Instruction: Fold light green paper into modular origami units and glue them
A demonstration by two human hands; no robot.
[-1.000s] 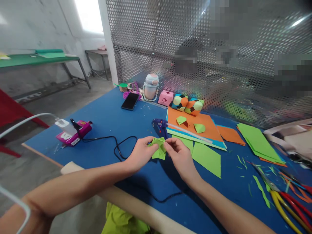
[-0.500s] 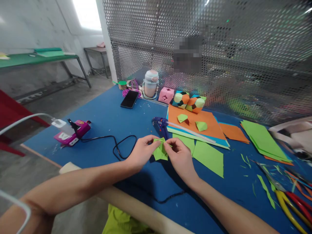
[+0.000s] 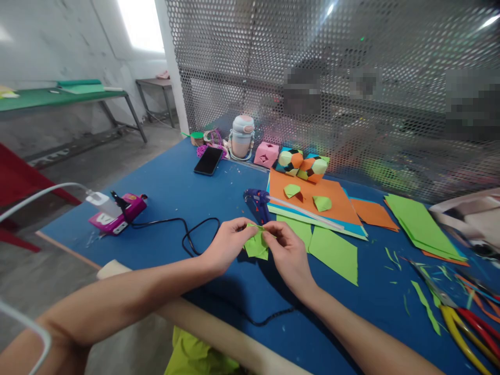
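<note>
A small folded piece of green paper (image 3: 257,248) is held between my two hands above the blue table. My left hand (image 3: 229,242) pinches its upper left edge with thumb and forefinger. On the other side, my right hand (image 3: 289,252) pinches the upper right edge, its fingertips close to those of the left. A blue glue gun (image 3: 257,202) lies just beyond my hands, a long pale glue stick (image 3: 308,212) extending from its back. Flat green paper (image 3: 336,254) lies to the right of my right hand.
Two folded green pieces rest on orange paper (image 3: 339,195). Behind stand paper soccer-ball shapes (image 3: 289,160), a pink paper box (image 3: 266,154) and a bottle (image 3: 241,138). A phone (image 3: 209,161), a purple power strip (image 3: 117,214) and its black cable lie left; yellow-handled scissors (image 3: 455,325) lie right.
Both hands keep their pinch on the green paper with barely any movement. The paper's lower part is turned slightly, and the camera view has shifted a little.
</note>
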